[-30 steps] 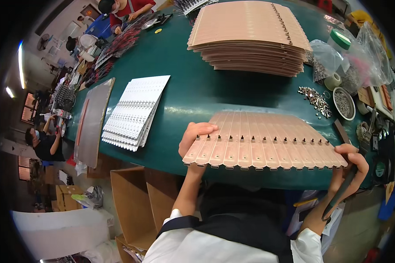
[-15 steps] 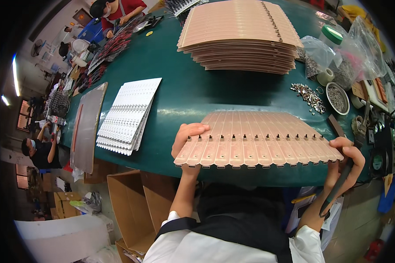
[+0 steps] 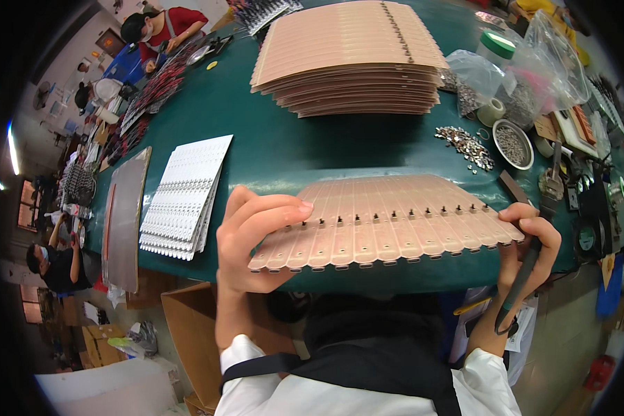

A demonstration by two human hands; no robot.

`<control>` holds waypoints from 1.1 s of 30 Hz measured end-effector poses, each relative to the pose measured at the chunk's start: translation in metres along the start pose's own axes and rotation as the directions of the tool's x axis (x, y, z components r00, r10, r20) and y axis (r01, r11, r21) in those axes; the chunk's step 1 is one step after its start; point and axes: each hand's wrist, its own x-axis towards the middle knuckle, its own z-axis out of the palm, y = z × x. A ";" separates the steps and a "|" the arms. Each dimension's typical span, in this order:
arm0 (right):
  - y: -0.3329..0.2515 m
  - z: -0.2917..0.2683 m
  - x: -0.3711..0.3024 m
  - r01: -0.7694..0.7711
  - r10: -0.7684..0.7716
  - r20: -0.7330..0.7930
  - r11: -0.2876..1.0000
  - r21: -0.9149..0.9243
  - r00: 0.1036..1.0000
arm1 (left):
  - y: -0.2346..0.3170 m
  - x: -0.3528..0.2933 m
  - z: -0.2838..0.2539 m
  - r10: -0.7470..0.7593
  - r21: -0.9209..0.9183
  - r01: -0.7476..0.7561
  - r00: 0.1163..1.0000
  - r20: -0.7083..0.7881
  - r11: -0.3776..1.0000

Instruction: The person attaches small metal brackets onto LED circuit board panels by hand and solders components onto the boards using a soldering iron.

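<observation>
I hold a copper-pink panel of joined narrow strips [image 3: 388, 222] above the front of the green table. It is scored lengthwise, and a row of small black parts stands up across it. My left hand [image 3: 256, 239] grips its left edge, fingertips over the top near the leftmost black part and thumb side beneath. At the right edge my right hand [image 3: 530, 239] pinches the corner. A slim dark tool with a curved tip [image 3: 516, 288] is tucked in that same hand, pointing down along the wrist. The fingers under the panel are hidden.
A tall stack of similar pink panels [image 3: 347, 62] stands at the back of the green table [image 3: 222, 97]. White panels [image 3: 187, 194] lie left. Loose metal bits [image 3: 468, 147], a bowl of small parts [image 3: 513, 145] and bags are right. Co-workers sit at the far left.
My left hand has shifted its hold, its fingers now lifted and arched over the panel's left end. The panel has tilted slightly, and my right hand keeps its corner. The whole view has shifted somewhat.
</observation>
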 end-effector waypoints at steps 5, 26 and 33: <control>-0.003 0.003 0.001 -0.012 0.012 -0.031 1.000 0.002 0.999 | 0.002 0.022 -0.009 0.022 0.030 -0.028 0.982 0.189 0.999; -0.002 0.003 0.002 -0.003 0.001 -0.050 0.999 -0.048 0.999 | 0.003 0.023 0.001 0.019 -0.003 -0.019 0.986 0.164 1.000; -0.004 0.002 0.003 -0.009 0.007 -0.049 0.999 -0.040 0.999 | 0.007 0.023 0.003 0.045 0.066 -0.053 0.991 0.127 0.996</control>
